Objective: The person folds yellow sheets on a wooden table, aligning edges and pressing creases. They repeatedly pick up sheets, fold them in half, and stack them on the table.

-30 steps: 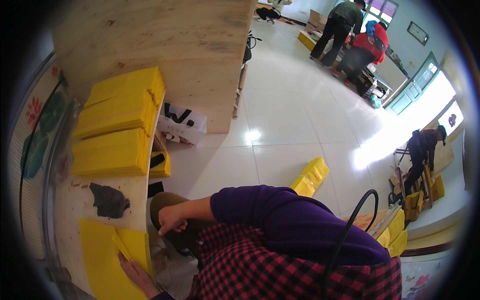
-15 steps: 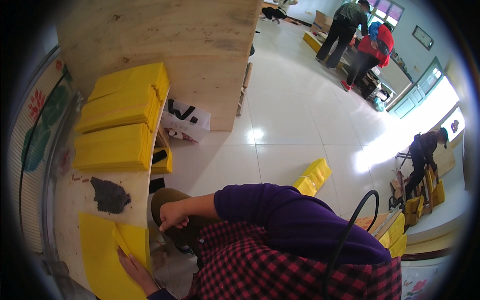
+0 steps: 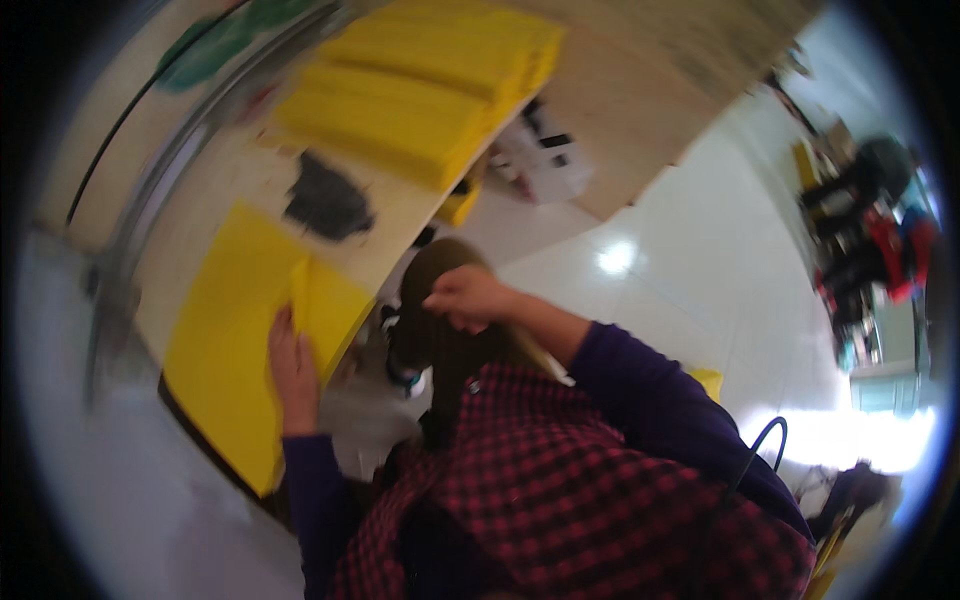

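A yellow paper sheet [image 3: 225, 340] lies on the wooden table [image 3: 205, 195] at the left, with a narrow flap [image 3: 302, 290] raised or folded on it. My left hand [image 3: 292, 368] rests flat on this paper beside the flap, its fingers stretched out. Over my knee [image 3: 430, 270], off the table's edge, my right hand [image 3: 468, 298] is closed with its fingers curled in. Whatever it may hold is hidden. Just beyond the sheet sits a ragged dark grey cloth [image 3: 328, 197].
Stacks of yellow paper [image 3: 400, 110] stand farther back on the table. A wooden panel [image 3: 650, 80] rises behind them, with a white bag [image 3: 545, 160] near its foot. Blurred people [image 3: 870, 240] are far off at the right. A black cable loop [image 3: 770, 435] hangs by my right arm.
My view has swung round, so table and paper appear turned and farther right, and the picture is blurred. My left hand stays on the paper; my right stays closed over my knee.
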A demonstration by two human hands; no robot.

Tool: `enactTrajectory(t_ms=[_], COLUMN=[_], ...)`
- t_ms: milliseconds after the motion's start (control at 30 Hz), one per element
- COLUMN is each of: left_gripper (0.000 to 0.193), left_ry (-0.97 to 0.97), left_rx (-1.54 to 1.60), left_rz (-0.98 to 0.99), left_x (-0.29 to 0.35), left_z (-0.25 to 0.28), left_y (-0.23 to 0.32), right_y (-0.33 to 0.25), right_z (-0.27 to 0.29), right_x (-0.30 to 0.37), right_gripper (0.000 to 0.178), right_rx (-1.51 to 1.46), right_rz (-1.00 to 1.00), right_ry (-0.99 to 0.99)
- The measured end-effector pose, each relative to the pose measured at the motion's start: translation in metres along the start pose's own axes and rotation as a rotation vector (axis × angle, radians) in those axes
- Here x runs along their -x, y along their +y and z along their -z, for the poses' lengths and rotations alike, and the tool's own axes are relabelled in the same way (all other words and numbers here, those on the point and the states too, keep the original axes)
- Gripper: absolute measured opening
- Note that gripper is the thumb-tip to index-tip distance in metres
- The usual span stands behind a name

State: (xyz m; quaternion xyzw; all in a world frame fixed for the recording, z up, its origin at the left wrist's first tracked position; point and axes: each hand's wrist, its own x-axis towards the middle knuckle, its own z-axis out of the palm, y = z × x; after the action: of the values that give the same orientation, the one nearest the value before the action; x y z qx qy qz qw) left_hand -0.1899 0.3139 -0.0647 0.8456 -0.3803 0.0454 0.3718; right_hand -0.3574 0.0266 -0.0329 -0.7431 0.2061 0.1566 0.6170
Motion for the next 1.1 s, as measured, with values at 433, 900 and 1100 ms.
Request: enactTrajectory(t_ms=[433,900,1100], left_gripper=[0.031,0.032,0.032], left_ry=[0.086,0.083,0.053], left_rx=[0.106,0.057,0.061], left_rz=[0.037,0.064,0.088], left_x=[-0.004,-0.003,-0.005], left_z=[0.007,0.01,0.013], left_y=[0.011,0.018,0.023], right_y=[-0.053,-0.071,-0.064], right_z=[-0.013,0.0,-0.001], right_x=[-0.024,-0.123,-0.16], right_gripper=[0.02,0.017,0.02], right_rx=[0.026,0.318,0.726], right_rz=[0.304,0.617,0.781], right_ry=[0.095,0.375,0.474])
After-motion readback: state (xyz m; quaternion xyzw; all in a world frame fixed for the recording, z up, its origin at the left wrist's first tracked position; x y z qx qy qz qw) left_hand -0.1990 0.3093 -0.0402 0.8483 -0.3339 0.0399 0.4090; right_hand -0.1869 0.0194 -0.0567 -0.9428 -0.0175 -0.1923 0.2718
